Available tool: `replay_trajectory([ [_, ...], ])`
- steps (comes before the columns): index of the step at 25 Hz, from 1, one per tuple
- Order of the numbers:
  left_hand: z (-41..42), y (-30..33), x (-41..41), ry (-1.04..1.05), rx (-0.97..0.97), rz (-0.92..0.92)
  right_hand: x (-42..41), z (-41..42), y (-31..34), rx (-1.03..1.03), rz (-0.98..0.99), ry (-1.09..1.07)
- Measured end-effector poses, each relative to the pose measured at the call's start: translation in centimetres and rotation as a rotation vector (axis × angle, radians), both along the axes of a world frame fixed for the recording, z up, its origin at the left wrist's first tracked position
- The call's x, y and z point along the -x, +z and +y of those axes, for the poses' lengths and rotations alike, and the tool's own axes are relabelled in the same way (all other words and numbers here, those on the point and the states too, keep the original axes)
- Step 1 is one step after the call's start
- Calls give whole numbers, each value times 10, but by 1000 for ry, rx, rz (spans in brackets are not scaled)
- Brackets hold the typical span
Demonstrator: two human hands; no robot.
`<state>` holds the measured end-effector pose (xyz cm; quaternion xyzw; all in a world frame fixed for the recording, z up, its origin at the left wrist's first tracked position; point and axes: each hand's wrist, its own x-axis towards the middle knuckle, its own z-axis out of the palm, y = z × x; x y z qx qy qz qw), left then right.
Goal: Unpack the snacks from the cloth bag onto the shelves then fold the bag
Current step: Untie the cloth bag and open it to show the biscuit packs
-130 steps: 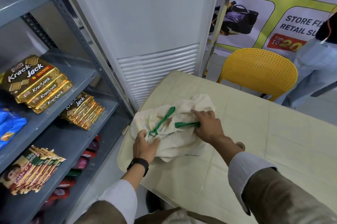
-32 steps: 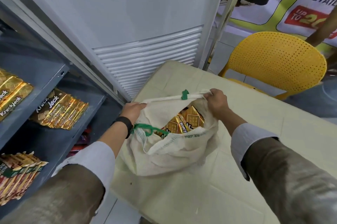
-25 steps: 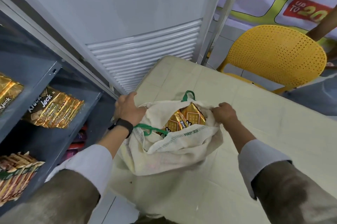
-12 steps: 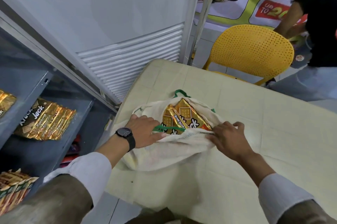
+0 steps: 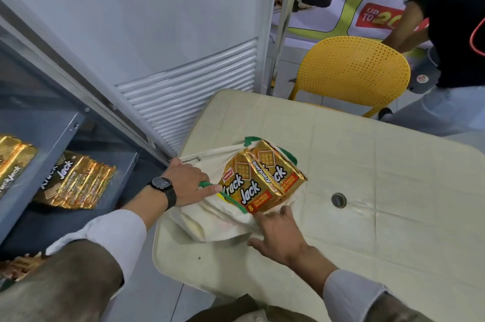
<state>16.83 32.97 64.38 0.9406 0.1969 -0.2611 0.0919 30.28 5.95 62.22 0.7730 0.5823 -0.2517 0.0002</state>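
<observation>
The cream cloth bag with green handles lies on the pale table, its mouth pushed down. Two gold Krack Jack packs stand side by side out of the opening, tilted to the right. My left hand, with a black watch on the wrist, grips the bag's left rim at a green handle. My right hand rests with spread fingers on the cloth just below the packs. The grey shelves are at the left.
More Krack Jack packs lie on the grey shelves. A white louvred unit stands behind the table's corner. A yellow chair and another person are at the far right. A round hole marks the tabletop.
Both hands pulled the bag's mouth open, then pushed the cloth down. The two gold packs now stand well clear of the opening. A person has come in at the right.
</observation>
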Motion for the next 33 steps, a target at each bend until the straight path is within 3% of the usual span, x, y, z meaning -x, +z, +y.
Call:
replay_trajectory([
  [3,10,2,11,132,-4,-1,31,22,8,-42,38,34],
  [8,1,-9,29,218,-214,-78,70,58,11,21,192,62],
  [11,-3,-19,52,227,-228,-250,83,68,9,25,226,82],
  [14,-5,-29,70,226,-392,-544,92,71,9,12,254,65],
  [17,-5,-33,86,526,-436,-644,107,74,10,10,282,108],
  [20,-2,-39,101,999,-180,-520,123,75,13,20,325,120],
  [24,9,-57,100,1743,566,-353,141,73,12,57,335,89],
  [26,5,-67,100,1866,726,-418,148,68,11,97,337,61],
  [33,-16,-78,91,1895,767,-469,135,54,0,159,346,-63],
])
